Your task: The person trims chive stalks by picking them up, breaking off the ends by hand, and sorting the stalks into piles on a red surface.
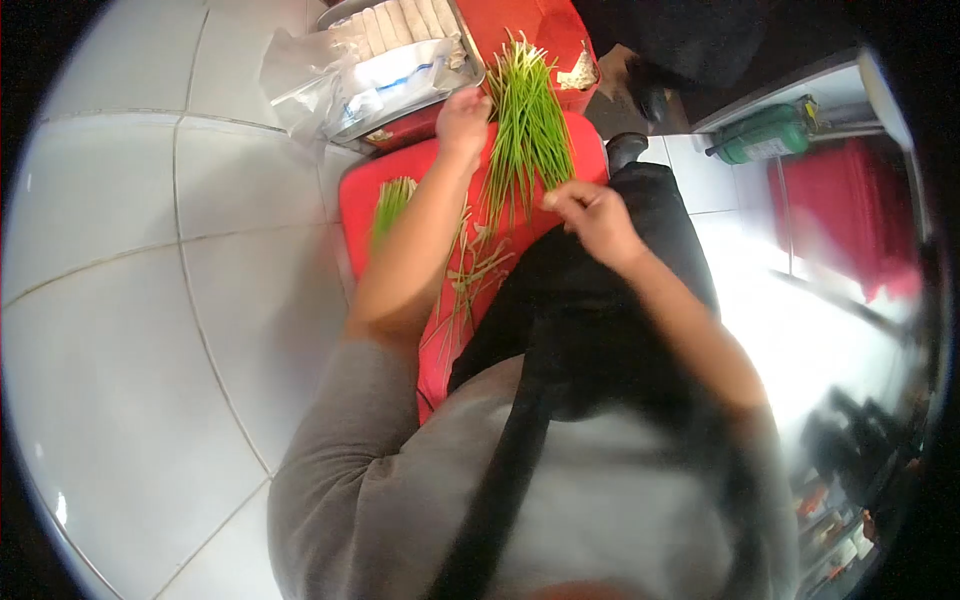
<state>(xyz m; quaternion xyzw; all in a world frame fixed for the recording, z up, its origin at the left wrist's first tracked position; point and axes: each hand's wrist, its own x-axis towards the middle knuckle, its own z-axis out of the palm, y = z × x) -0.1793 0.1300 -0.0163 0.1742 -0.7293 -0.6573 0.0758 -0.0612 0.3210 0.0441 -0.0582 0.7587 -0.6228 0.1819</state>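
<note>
A large bunch of long green garlic chives (527,120) lies fanned out over the red surface, pale ends pointing away from me. My left hand (464,122) is at the left edge of the bunch, fingers curled; what they hold, if anything, is hidden. At the lower right tips of the chives is my right hand (597,217), thumb and forefinger pinched together on something too small to make out. Partly behind my left forearm rests a smaller bundle of chives (391,205). Loose, withered stalks (468,275) are scattered between my forearm and my lap.
The red padded surface (362,185) is in front of me. Beyond it, a metal tray (474,55) holds pale rolls and a plastic bag (400,85). A green bottle (765,135) lies on a shelf at right, near red cloth (850,215). White floor tiles (100,270) spread left.
</note>
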